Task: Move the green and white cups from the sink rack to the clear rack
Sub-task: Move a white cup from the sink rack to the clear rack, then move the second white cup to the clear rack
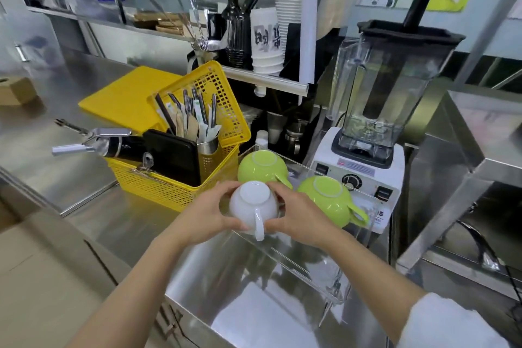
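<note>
An upside-down white cup (pixel 252 203) sits at the near left of the clear rack (pixel 305 260), its handle pointing toward me. My left hand (pixel 209 215) grips its left side and my right hand (pixel 296 216) grips its right side. Two green cups rest upside down in the same rack: one (pixel 261 167) just behind the white cup, the other (pixel 329 199) to the right with its handle sticking out to the right. The sink rack is not in view.
A yellow basket (pixel 175 186) with utensils, a black case and a whipped-cream siphon stands left of the rack. A blender (pixel 375 110) on a white base stands right behind it. A steel shelf unit (pixel 466 178) rises at the right. The rack rests on a steel counter (pixel 113 215).
</note>
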A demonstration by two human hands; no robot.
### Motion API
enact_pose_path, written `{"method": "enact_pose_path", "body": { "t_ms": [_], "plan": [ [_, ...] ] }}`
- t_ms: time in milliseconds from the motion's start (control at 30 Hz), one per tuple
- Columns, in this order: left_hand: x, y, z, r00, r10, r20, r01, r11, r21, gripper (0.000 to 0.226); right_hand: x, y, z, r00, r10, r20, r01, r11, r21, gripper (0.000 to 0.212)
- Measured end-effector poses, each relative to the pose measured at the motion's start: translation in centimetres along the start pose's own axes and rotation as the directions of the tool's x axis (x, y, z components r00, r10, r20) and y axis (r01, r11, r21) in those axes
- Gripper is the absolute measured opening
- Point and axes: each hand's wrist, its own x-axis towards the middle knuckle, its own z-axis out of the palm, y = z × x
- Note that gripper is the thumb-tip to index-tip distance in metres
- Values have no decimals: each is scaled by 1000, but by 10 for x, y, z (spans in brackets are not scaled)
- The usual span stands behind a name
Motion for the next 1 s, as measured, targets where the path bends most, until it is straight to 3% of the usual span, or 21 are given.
{"method": "enact_pose_path", "body": {
  "t_ms": [200,333,467,533,700,833,1000],
  "plan": [
    [-2,-3,2,1000,-10,-19,10,1000,6,81,2,1,-2,997,-52,60,58,993,-103,60],
    [-7,3,-7,998,9,55,-22,969,245,95,-6,3,-14,996,-72,58,84,967,-239,66],
    [-14,31,-26,1000,1,27,-5,992,128,90,-24,5,-38,990,-140,-23,123,926,-357,66],
    [-13,48,-19,998,55,-12,-52,983,175,81,-35,11,-50,987,-147,-71,113,930,-350,66],
    [4,94,41,983,183,-6,-169,921,350,75,-74,48,-85,983,-69,-172,7,941,-339,66],
    [17,132,108,947,302,105,-319,855,409,87,-121,91,-111,971,14,-240,-102,928,-358,67],
    [35,172,203,879,421,223,-475,728,494,74,-196,159,-153,929,188,-319,-289,906,-309,70]
  ]
}}
